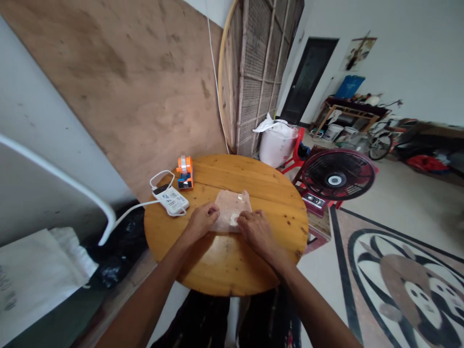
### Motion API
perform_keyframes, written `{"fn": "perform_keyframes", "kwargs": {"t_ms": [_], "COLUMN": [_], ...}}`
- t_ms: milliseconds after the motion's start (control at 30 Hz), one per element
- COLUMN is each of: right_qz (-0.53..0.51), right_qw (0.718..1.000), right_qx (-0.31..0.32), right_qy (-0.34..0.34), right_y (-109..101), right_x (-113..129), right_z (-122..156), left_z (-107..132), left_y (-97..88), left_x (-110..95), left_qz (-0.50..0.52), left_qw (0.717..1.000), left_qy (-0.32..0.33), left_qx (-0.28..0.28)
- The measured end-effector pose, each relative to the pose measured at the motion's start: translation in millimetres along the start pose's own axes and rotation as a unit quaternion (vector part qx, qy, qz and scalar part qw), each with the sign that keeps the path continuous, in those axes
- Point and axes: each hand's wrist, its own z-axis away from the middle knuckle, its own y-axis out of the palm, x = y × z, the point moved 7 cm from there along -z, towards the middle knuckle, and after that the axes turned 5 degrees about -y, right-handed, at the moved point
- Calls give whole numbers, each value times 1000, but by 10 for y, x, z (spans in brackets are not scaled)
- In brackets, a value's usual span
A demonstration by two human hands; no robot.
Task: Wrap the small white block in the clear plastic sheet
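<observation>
A flat clear plastic bag (230, 207) with pinkish contents lies near the middle of a round wooden table (224, 256). My left hand (201, 221) rests on the bag's near left edge, fingers curled and pinching it. At the bag's near right corner my right hand (255, 230) also grips the plastic with bent fingers. Both forearms reach in from the bottom of the view.
An orange and blue tape dispenser (185, 172) and a white power bank (171, 199) with a white cable lie on the table's far left. A plywood board (137, 87) leans behind the table. A black floor fan (338, 180) and a white sack (277, 142) stand to the right.
</observation>
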Motion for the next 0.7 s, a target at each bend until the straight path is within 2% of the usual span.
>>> {"fn": "perform_keyframes", "kwargs": {"t_ms": [100, 200, 300, 400, 500, 700], "right_qz": [0, -3, -5, -7, -17, 1], "right_qw": [1000, 1000, 1000, 1000, 1000, 1000], "right_qx": [2, 7, 18, 20, 18, 10], "right_qy": [0, -4, -6, -2, 2, 5], "right_y": [4, 30, 42, 16, -7, -25], "right_x": [-13, -30, -41, -46, -43, -32], "right_z": [-8, -21, -29, -23, -4, 7], "left_z": [161, 393, 557, 580, 479, 252], "left_y": [-341, -467, -332, -152, -71, 8], "left_x": [94, 216, 401, 498, 467, 355], "left_qz": [-8, 3, 37, 65, 54, 40], "left_qw": [997, 992, 988, 978, 972, 967], "left_qy": [-33, -65, -136, -198, -229, -248], "left_qx": [-72, -106, -69, -25, -6, 40]}}
